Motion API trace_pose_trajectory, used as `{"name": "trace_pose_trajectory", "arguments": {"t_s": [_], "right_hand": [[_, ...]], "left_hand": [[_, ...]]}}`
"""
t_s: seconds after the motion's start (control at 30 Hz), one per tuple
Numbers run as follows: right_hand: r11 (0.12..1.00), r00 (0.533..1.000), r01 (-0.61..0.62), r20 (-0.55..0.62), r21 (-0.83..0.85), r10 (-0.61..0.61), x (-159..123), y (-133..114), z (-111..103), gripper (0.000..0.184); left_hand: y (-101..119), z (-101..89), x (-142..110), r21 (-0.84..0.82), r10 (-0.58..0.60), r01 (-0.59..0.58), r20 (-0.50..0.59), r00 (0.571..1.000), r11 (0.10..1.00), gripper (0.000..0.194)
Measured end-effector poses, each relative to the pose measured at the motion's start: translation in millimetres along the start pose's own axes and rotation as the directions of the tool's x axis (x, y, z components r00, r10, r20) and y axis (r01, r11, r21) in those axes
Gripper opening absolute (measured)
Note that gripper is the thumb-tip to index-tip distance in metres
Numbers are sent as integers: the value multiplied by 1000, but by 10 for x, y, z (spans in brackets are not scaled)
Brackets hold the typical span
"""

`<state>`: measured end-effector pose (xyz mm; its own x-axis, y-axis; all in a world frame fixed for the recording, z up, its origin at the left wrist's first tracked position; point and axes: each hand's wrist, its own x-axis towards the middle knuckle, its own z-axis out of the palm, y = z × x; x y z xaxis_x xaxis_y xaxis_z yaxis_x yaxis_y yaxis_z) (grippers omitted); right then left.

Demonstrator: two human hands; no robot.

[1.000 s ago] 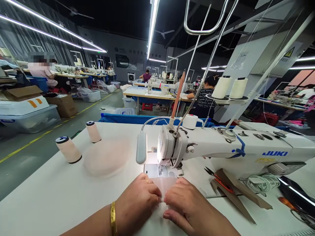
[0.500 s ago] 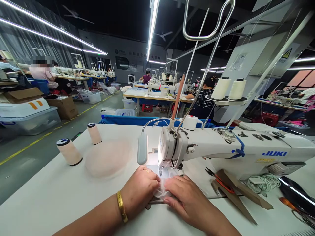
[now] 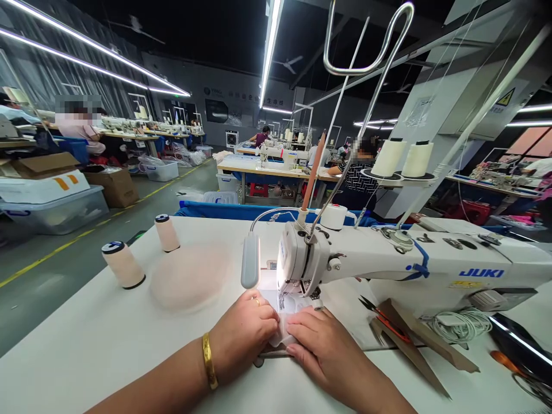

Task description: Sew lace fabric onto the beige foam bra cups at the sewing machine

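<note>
A piece of sheer white fabric (image 3: 281, 332) lies under the needle area of a white sewing machine (image 3: 353, 247). My left hand (image 3: 248, 328), with a gold bracelet and a ring, has curled fingers pinching the fabric's left side. On the opposite side, my right hand (image 3: 323, 348) holds the fabric with fingers on top and the thumb nearer me; its fingertips are partly hidden. Both hands are close in front of the presser foot (image 3: 282, 300). A small lamp (image 3: 250, 261) lights the spot from the left of the machine head.
Two pale thread cones (image 3: 123, 265) and a sheer beige heap (image 3: 190, 279) occupy the table's left. Right of my hands lie orange-handled thread snips (image 3: 390, 322), brown card pieces (image 3: 435, 339) and a coiled white cable (image 3: 461, 325). People sit at machines farther back.
Both hands stay at the fabric, with only slight shifts of the fingers. The fabric between them looks a little differently folded. The whole view has shifted slightly.
</note>
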<state>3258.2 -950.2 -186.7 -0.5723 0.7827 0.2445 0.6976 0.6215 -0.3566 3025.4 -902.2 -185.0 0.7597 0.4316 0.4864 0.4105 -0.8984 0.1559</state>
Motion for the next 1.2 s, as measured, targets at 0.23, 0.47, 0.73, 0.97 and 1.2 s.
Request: {"name": "trace_pose_trajectory", "arguments": {"t_s": [0.23,0.47,0.73,0.97,1.2], "right_hand": [[999,999,-3,-32,-38,2,10,28,45,10],[996,995,23,-95,-81,-31,7,47,61,16],[990,998,-45,-51,-135,38,38,40,79,18],[985,996,-63,-65,-163,53,95,82,110,21],[978,991,-133,-52,-158,127,135,103,102,17]], "left_hand": [[-14,19,-29,-38,64,-65,-6,998,997,19],[-15,75,-55,-59,75,-75,11,997,995,23],[-27,32,-22,-34,60,-61,-17,998,998,22],[-111,58,20,0,47,-47,-13,999,999,29],[-155,92,34,67,26,-25,-8,1000,997,33]]}}
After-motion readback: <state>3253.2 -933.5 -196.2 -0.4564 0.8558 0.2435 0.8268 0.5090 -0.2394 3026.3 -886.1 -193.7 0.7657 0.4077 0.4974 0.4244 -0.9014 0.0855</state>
